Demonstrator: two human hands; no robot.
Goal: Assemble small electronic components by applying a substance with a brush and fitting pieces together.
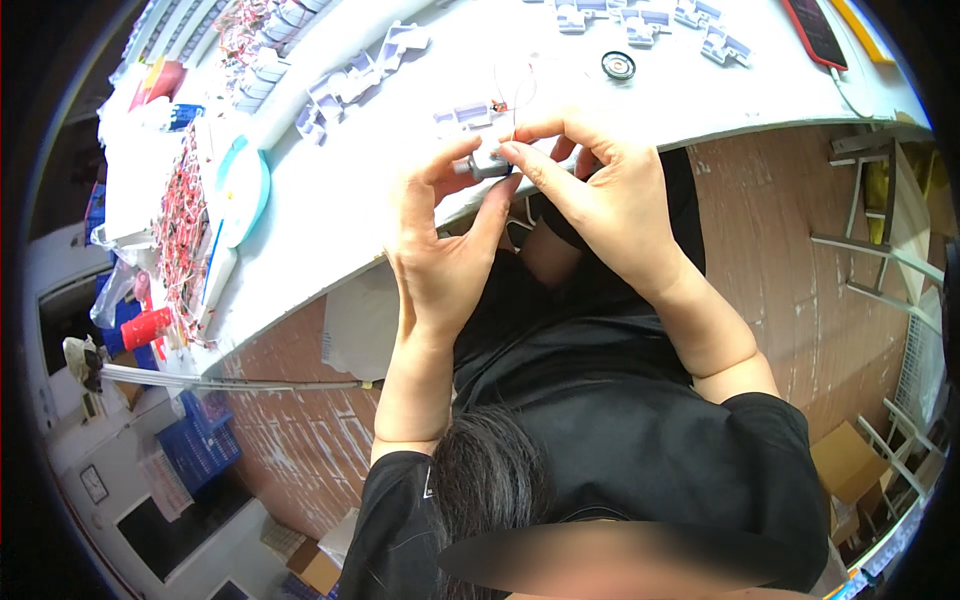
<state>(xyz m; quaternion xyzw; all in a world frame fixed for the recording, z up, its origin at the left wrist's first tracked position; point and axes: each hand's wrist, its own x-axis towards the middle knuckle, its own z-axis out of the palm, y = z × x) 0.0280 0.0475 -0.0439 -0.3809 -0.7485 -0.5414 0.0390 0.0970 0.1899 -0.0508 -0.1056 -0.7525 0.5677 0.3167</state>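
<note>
Just over the table's front edge, my left hand (445,240) is closed on a small grey motor-like part (488,162), gripped between thumb and fingers. My right hand (605,190) pinches at the top of the same part with thumb and forefinger. A thin red wire (518,100) loops up from there; its exact attachment is hidden by the fingers. Right behind the hands lies a pale lavender plastic housing (465,116). A round black speaker-like disc (619,66) rests farther back to the right.
More pale housings stand in a row (350,82) at the back left, with others (640,25) at the far edge. Bundled red-and-white wires (182,235) and a light-blue dish (246,190) are on the left. A red-edged phone (815,35) with a cable lies at the far right.
</note>
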